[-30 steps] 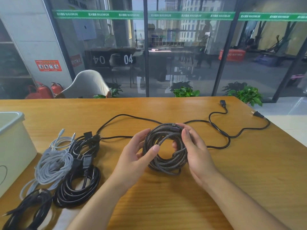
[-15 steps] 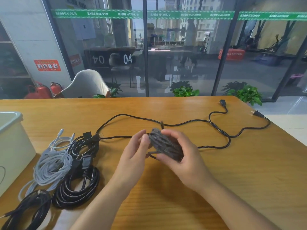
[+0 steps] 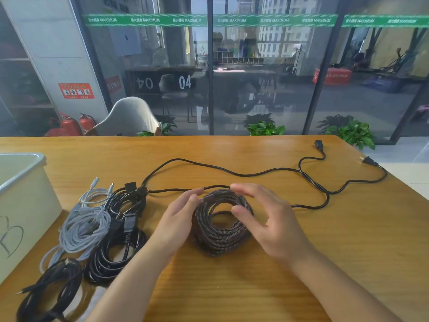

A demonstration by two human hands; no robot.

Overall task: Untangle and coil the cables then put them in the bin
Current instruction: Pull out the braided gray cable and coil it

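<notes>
Braided coil flat on the table
Dark woven cable in neat round loops; left hand touches its edge with relaxed fingers, right hand hovers over it, fingers spread

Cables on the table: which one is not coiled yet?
The long thin black power cable, strung loosely across the far side of the table with its plugs near the right corner. The braided, white and other black cables lie coiled or bundled.

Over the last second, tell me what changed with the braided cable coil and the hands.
The dark braided cable coil, lifted and squeezed before, now lies flat on the wooden table. The right hand has opened; the left hand touches its edge. Other cables unchanged.
</notes>
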